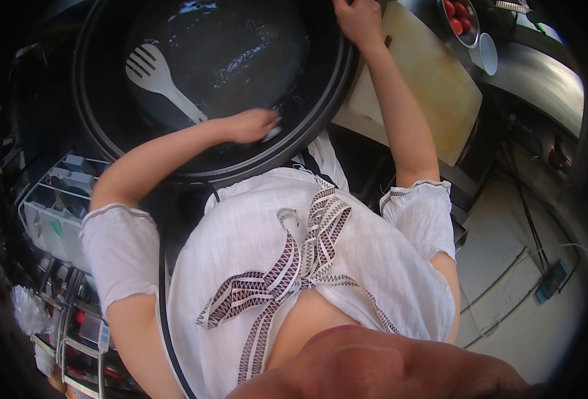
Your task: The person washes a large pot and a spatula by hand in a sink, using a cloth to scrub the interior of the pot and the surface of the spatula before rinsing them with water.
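A large round black pan [299, 142] lies before me, its inner surface wet and shiny in places. My left hand [251, 126] reaches into the pan near its closest wall, fingers closed around a small whitish thing [273, 130], perhaps a wad of cloth or paper; motion blurs it. A white slotted turner [149, 67] rests inside the pan at the left, and its handle end reaches close to my left wrist. At the top edge, my right hand [361, 22] is at the pan's right rim. Its fingers are partly cut off by the picture's edge.
Right of the pan lies a yellowish, stained cutting board [418, 85]. Beyond it are a metal bowl of red tomato-like produce [457, 22] and a white cup [486, 54]. A wire rack [57, 219] with containers stands at the left. Cables [528, 209] hang at the right.
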Demonstrator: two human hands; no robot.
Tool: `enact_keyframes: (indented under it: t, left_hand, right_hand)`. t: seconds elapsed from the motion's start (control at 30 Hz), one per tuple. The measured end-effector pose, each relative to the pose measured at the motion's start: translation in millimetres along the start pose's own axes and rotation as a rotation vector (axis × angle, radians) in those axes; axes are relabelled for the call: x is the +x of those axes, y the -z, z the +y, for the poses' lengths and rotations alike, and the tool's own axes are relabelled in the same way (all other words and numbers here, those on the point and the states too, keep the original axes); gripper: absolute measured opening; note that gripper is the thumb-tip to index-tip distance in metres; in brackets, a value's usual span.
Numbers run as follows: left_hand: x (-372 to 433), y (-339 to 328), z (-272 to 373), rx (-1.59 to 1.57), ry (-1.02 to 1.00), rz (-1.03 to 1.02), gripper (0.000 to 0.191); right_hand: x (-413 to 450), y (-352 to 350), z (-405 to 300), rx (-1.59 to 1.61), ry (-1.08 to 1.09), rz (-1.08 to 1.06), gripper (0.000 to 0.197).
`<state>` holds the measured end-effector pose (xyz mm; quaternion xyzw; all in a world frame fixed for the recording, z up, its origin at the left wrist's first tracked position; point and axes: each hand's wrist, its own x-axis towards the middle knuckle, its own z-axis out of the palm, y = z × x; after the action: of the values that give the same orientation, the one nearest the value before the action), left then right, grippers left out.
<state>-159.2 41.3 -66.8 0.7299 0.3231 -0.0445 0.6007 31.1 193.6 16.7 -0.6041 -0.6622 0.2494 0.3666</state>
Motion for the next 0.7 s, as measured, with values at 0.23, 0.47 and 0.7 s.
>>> enact_keyframes:
  t: [0.23, 0.47, 0.7]
  left_hand:
    - [36, -2, -2, -0.115, -0.105, 0.204, 0.02]
    - [-36, 15, -28, 0.477, 0.131, -0.356, 0.018]
    - [74, 26, -41, 0.817, -0.324, 0.653, 0.021]
  right_hand:
    - [-1, -5, 6, 0.003, 0.03, 0.019, 0.039]
    - [-2, -2, 0, -0.048, -0.02, -0.008, 0.038]
    - [0, -4, -4, -0.029, 0.031, 0.002, 0.04]
